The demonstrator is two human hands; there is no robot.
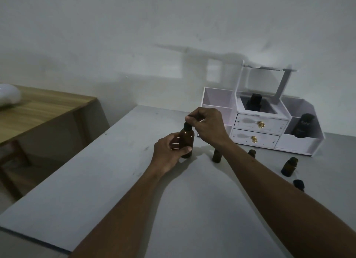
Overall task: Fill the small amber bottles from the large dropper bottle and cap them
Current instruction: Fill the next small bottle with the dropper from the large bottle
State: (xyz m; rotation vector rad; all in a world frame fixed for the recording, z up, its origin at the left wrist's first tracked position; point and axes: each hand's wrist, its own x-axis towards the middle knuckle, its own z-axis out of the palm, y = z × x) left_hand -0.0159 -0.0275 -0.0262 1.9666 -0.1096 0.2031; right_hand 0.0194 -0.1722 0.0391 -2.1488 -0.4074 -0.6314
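The large amber dropper bottle (186, 140) stands upright on the grey table (115, 180). My left hand (169, 153) grips its body from the left. My right hand (208, 125) pinches the black dropper cap (187, 125) at its top from above. Three small amber bottles stand to the right: one (216, 156) just behind my right forearm, one (252, 153) partly hidden by that forearm, and one (289, 166) further right. A small black cap (299, 184) lies near the right forearm.
A white organizer (256, 130) with two gold-knobbed drawers stands at the back right, holding a dark bottle (254, 101) in its middle bay and a black container (303, 125) on its right. A wooden table (38, 111) stands lower at the left.
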